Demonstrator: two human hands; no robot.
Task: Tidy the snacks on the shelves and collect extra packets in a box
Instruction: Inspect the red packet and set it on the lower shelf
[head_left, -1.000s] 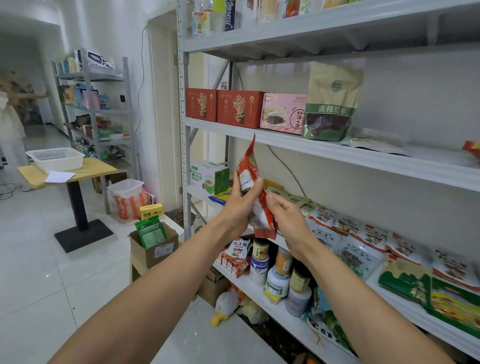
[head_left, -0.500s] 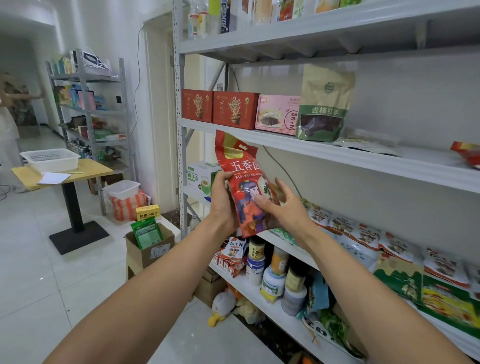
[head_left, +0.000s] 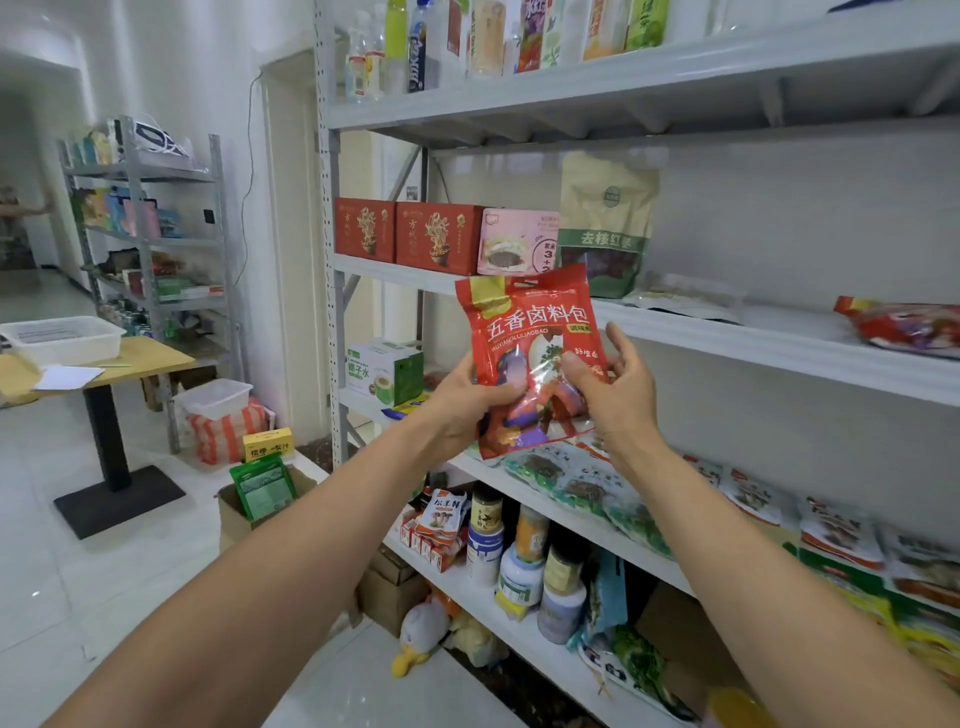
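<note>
Rack (head_left: 769, 343) fills the right 2/3 of the frame. Cardboard box (head_left: 231, 525) sits lower left on the floor with a green packet (head_left: 262, 486) sticking out. Its inside is mostly hidden, so I can't tell how full it is.

Red packet (head_left: 530, 358) is at frame centre, upright, print facing me, held in the air in front of the rack. My left hand (head_left: 467, 400) grips its lower left, thumb on the front. My right hand (head_left: 618, 400) pinches the right edge. Both are clamped on it.

My read: light, soft, glossy film, so slippery, with lumpy contents. Better held at the side seams or top seal than at the belly.

My left fingers are hidden behind the pouch. Its bottom edge blends into the packets below. 1 similar red packet (head_left: 904, 327) at the right edge is cut off, so I can't confirm it's the same product.
</note>
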